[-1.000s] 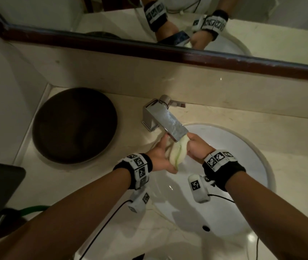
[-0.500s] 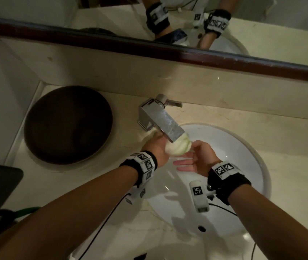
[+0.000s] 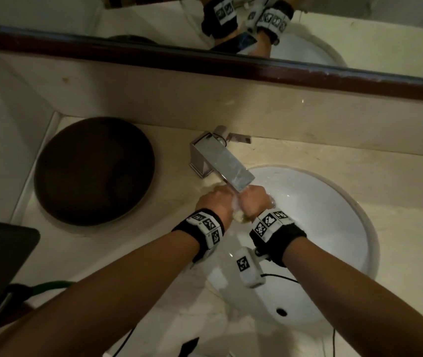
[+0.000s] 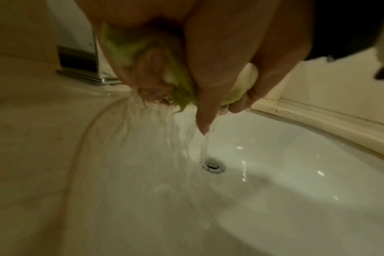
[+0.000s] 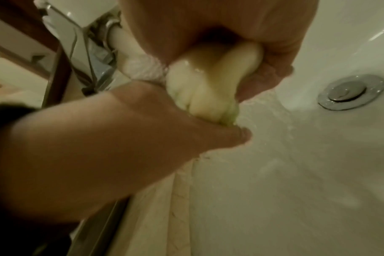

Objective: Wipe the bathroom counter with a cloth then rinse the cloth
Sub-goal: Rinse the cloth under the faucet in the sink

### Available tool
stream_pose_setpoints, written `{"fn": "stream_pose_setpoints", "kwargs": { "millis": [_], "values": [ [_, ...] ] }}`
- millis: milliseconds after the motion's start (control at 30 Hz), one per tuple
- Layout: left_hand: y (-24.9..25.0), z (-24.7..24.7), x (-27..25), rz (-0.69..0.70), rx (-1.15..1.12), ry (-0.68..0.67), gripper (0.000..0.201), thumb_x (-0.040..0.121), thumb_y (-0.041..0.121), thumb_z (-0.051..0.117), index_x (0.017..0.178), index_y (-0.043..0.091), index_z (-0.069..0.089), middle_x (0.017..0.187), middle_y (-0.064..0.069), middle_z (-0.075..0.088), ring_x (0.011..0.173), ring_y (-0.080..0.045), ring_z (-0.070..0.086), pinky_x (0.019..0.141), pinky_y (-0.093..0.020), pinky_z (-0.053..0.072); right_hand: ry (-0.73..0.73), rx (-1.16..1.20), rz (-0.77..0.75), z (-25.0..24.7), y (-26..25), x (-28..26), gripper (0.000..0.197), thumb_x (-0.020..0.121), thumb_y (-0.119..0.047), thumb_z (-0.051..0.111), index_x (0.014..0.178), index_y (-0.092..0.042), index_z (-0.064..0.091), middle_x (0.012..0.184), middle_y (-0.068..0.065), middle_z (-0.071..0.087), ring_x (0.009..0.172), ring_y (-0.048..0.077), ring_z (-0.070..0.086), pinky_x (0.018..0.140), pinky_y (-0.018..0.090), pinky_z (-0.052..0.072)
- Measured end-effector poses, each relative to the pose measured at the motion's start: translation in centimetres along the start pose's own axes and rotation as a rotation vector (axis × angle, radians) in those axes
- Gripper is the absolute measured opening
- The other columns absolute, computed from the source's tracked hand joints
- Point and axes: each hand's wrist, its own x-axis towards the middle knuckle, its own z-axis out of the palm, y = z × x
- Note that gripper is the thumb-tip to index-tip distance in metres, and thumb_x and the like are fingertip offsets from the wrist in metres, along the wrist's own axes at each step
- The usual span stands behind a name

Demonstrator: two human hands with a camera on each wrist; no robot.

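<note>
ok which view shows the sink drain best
The right wrist view: the drain sits close, unobstructed and sharp beside the wet cloth. The left wrist view shows it smaller, behind falling water. The head view hides it behind the hands.

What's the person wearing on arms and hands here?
Forearms are bare, no sleeves, no gloves. Each wrist carries a black wristband faced with white blocks printed with black square fiducial markers: left wristband, right wristband. A white camera module with its own marker hangs under the right wrist, trailing a thin black cable.
</note>
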Motion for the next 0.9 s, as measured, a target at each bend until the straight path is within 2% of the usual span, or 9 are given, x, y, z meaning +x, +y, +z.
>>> {"fn": "stream_pose_setpoints", "kwargs": {
  "millis": [67,167,267,333,433,567,733,833,900],
  "values": [
    [0.1,-0.8,0.2,0.018,-0.016,-0.031,0.022,0.090,0.021,0.054,0.109,0.013,0.063,0.109,-0.006,0.065,0.095,-0.027,0.064,0.071,-0.030,0.045,0.007,-0.156,-0.084,-0.2,-0.4,-0.8,0.017,0.100,-0.015,0.040,0.107,-0.021,0.055,0.126,0.019,0.059,0.118,0.033,0.054,0.090,0.030,0.043],
    [0.5,-1.7,-0.1,0.031,-0.037,-0.096,0.021,0.088,0.025,0.057,0.105,0.015,0.063,0.101,-0.005,0.066,0.088,-0.025,0.064,0.071,-0.030,0.049,0.044,-0.238,-0.163,-0.6,-0.3,-0.5,0.029,0.097,-0.015,0.045,0.114,-0.002,0.064,0.118,0.020,0.063,0.112,0.035,0.057,0.089,0.032,0.045],
    [0.6,-1.3,0.3,0.048,-0.110,-0.154,0.027,0.086,0.033,0.055,0.107,0.018,0.062,0.096,-0.005,0.065,0.077,-0.022,0.059,0.069,-0.029,0.051,0.064,-0.240,-0.296,-1.1,-0.1,-0.5,0.018,0.089,-0.005,0.054,0.076,-0.002,0.065,0.086,0.018,0.066,0.087,0.033,0.063,0.074,0.033,0.049],
    [0.6,-1.0,0.4,0.044,-0.198,-0.197,0.030,0.084,0.037,0.055,0.109,0.021,0.060,0.093,-0.003,0.064,0.077,-0.021,0.060,0.071,-0.030,0.053,0.050,-0.216,-0.333,-1.4,0.5,-0.3,0.039,0.083,0.002,0.058,0.050,-0.016,0.048,0.059,0.005,0.054,0.067,0.025,0.055,0.060,0.027,0.040],
    [0.7,0.0,0.3,0.048,-0.413,-0.270,0.040,0.078,0.043,0.061,0.112,0.024,0.060,0.104,-0.003,0.066,0.093,-0.022,0.063,0.084,-0.031,0.053,0.055,-0.107,-0.361,-1.5,1.7,-0.1,0.045,0.079,-0.002,0.064,0.042,-0.024,0.051,0.046,-0.004,0.050,0.052,0.019,0.051,0.051,0.024,0.037],
    [0.8,0.4,0.1,0.069,-0.529,-0.305,0.061,0.069,0.044,0.075,0.125,0.031,0.053,0.111,0.003,0.065,0.093,-0.015,0.064,0.080,-0.029,0.054,0.021,-0.087,-0.428,-1.6,2.4,-0.2,0.029,0.077,-0.028,0.064,0.055,-0.009,0.065,0.052,0.007,0.062,0.054,0.024,0.060,0.056,0.034,0.049],
    [-0.1,-1.6,-0.2,0.077,-0.740,-0.386,0.031,0.081,0.025,0.075,0.106,0.019,0.058,0.083,0.008,0.061,0.073,-0.005,0.058,0.058,-0.017,0.046,0.011,-0.070,-0.517,-2.8,2.7,0.1,0.027,0.078,-0.040,0.058,0.066,-0.018,0.067,0.065,-0.001,0.067,0.068,0.014,0.062,0.066,0.027,0.047],
    [-0.9,-2.2,0.0,0.071,-0.794,-0.373,0.027,0.086,0.020,0.070,0.104,0.025,0.051,0.080,0.012,0.053,0.066,0.005,0.050,0.049,-0.011,0.043,-0.038,-0.027,-0.542,-2.9,2.9,0.1,0.007,0.086,-0.026,0.067,0.080,-0.023,0.070,0.080,-0.007,0.070,0.080,0.011,0.063,0.077,0.025,0.046],
    [-1.4,-2.0,0.2,0.016,-0.754,-0.364,0.029,0.080,0.027,0.074,0.103,0.022,0.057,0.094,0.004,0.059,0.079,-0.008,0.060,0.060,-0.024,0.053,-0.090,0.014,-0.553,-2.8,3.0,-0.1,0.012,0.085,-0.021,0.069,0.080,-0.031,0.065,0.078,-0.010,0.066,0.077,0.011,0.061,0.075,0.024,0.046]
  ]
}}
